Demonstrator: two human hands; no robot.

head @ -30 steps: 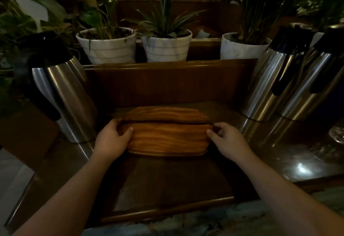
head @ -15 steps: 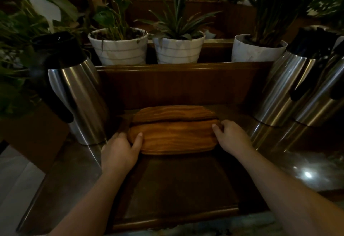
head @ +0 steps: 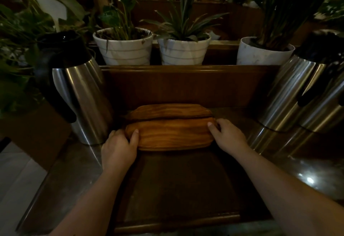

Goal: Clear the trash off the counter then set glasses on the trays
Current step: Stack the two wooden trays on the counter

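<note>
Two light wooden trays lie side by side at the back of the dark counter: a near tray (head: pixel 172 135) and a far tray (head: pixel 168 111) against the wooden back panel. My left hand (head: pixel 119 147) grips the near tray's left end, thumb on top. At its right end my right hand (head: pixel 228 136) holds the edge, fingers curled over it. A large dark tray (head: pixel 178 189) lies in front, under my forearms. No glasses or trash are in view.
A steel thermos jug (head: pixel 80 94) with a black lid stands close on the left. Two more steel jugs (head: pixel 301 94) stand at the right. Behind the back panel sit three white plant pots (head: pixel 123 47). The counter's front edge (head: pixel 176 224) is near me.
The view has shifted slightly closer and left. Both hands have closed further onto the ends of the near tray; the tray has barely moved.
</note>
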